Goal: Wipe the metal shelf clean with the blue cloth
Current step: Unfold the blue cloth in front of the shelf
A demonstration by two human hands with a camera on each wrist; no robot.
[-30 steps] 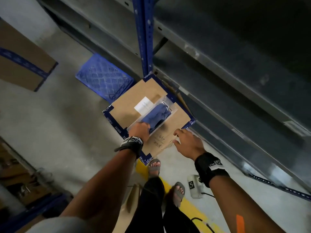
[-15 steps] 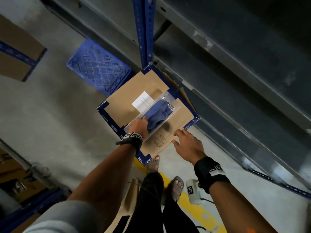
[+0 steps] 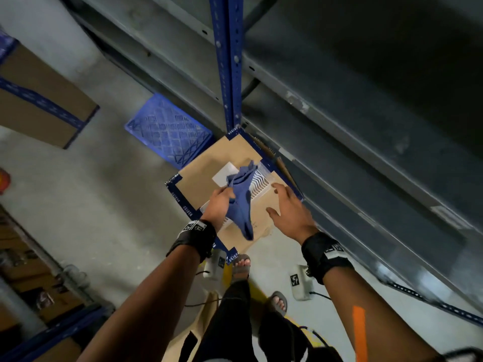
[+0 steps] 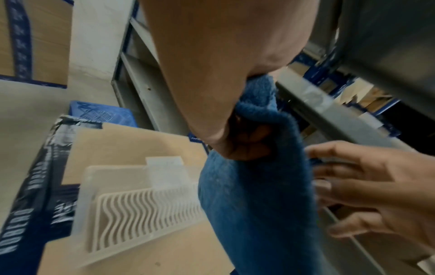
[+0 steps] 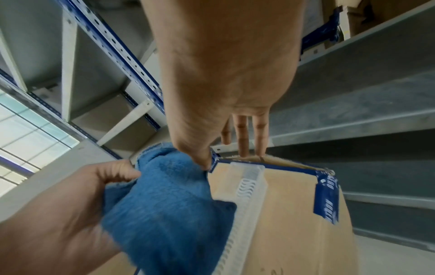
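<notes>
A grey concrete floor (image 3: 86, 205) carried the goods. A cardboard box (image 3: 206, 176) edged in blue tape stood on it, hard against the foot of the metal shelf (image 3: 352, 142). On the box lid lay a clear ribbed tray (image 3: 258, 184) and what looked like a white label (image 3: 226, 173). A blue plastic crate (image 3: 167, 129) sat on the floor just beside the box; another taped carton (image 3: 39, 103) stood well apart.
</notes>
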